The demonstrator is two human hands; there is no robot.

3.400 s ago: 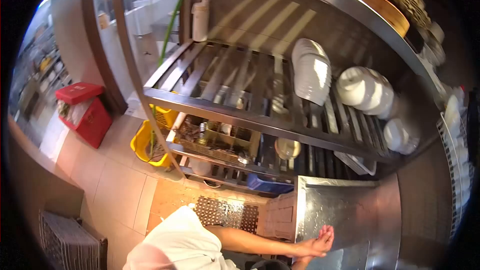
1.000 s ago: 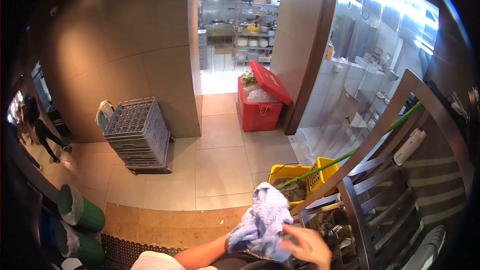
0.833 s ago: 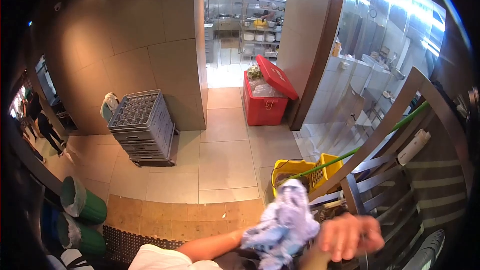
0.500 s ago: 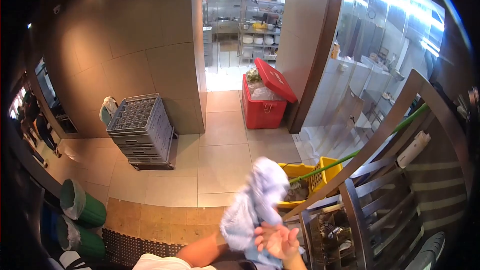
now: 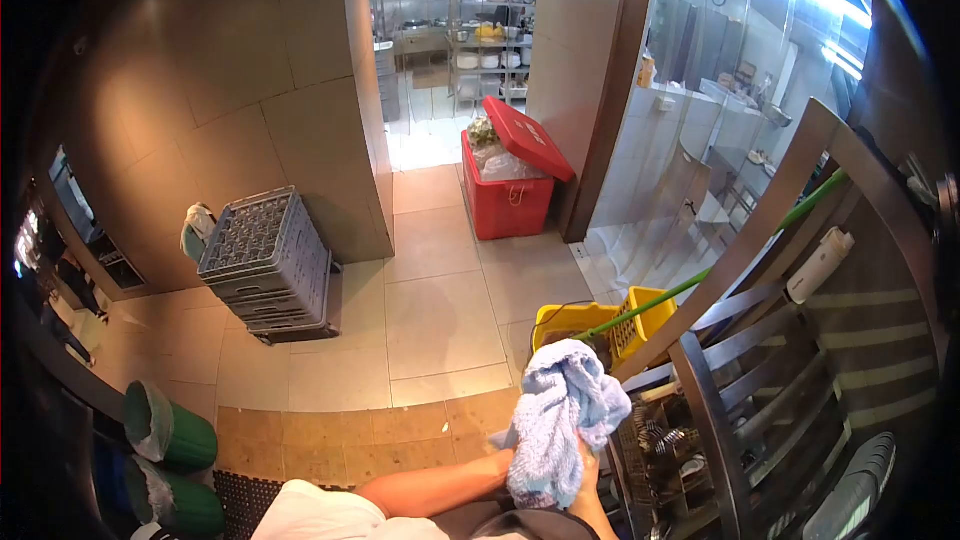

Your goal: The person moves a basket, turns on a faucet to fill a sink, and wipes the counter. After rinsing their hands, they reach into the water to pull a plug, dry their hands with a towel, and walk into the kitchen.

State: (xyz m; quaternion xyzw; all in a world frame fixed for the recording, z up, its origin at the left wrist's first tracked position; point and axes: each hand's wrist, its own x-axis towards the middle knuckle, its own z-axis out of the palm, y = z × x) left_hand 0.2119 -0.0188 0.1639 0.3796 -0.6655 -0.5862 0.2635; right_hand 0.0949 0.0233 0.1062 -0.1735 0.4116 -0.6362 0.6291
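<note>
A light blue fluffy towel [image 5: 562, 420] is bunched up in front of me, low in the view. My left hand [image 5: 512, 462] reaches in from the left and grips the towel; folds of cloth cover most of its fingers. My right hand [image 5: 589, 468] is at the towel's right side, closed on it, with its fingertips hidden behind the cloth. Just beyond the towel stands a yellow mop bucket [image 5: 567, 321] with a green mop handle [image 5: 660, 306] slanting out of it.
Grey glass racks [image 5: 265, 260] are stacked on the left. A red cooler [image 5: 508, 202] with a tilted lid stands by the doorway. Green bins [image 5: 178, 435] are at lower left. A slatted wooden frame [image 5: 712, 420] and a cutlery basket [image 5: 665, 440] are close on my right.
My right hand was open with its palm up beside the towel; now it is closed on the towel. The towel has moved right and lower. The view has shifted slightly.
</note>
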